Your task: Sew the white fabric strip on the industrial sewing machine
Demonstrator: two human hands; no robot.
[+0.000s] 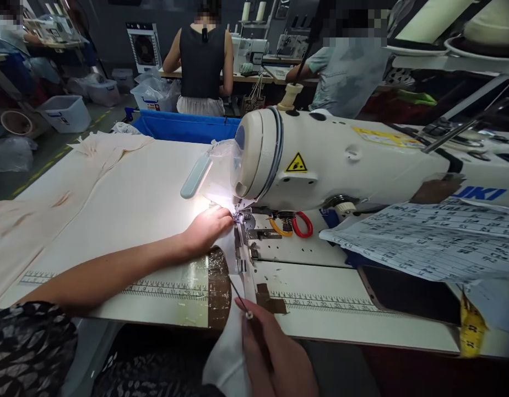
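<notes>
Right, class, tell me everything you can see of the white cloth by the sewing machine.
The white cloth looks thin and plain, narrow near the sewing machine, wider below, with soft creases. It runs over the front edge of the table and hangs down. The left hand is on it at the machine end; the right hand is against its lower part, holding a thin tool across it.
</notes>
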